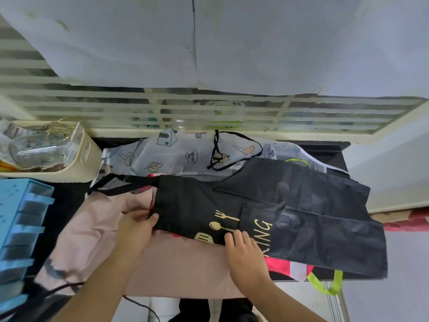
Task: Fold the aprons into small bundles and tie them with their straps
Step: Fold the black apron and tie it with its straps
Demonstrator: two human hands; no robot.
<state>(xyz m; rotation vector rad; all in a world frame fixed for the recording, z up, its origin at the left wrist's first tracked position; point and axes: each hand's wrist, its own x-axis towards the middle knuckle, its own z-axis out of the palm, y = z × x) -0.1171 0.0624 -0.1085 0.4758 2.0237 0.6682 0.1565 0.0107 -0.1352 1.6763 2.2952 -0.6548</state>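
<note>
A dark worktop is standing against a slatted cream window grille, with pale sheeting hanging above it, and several aprons are lying piled across it. On top, a black apron printed with gold cutlery and lettering is stretching from the middle of the worktop out past its right edge. Its black strap is trailing off to the left, and a thinner black cord is looping over the grey patterned apron lying behind it by the grille. Under the black apron a pink apron is spreading to the left and front and hanging over the near edge, while a red and white apron with a lime green strap is peeking out at the front right.

The left hand is pinching the left edge of the black apron, thumb on top and fingers curled under the fabric. The right hand is resting on the apron's near edge beside the gold print; its fingers are bending over the cloth, and I cannot tell whether they are gripping it or only pressing.

At the left, a cream plastic basket is holding clear glassware, and a blue plastic rack is sitting just in front of it.
</note>
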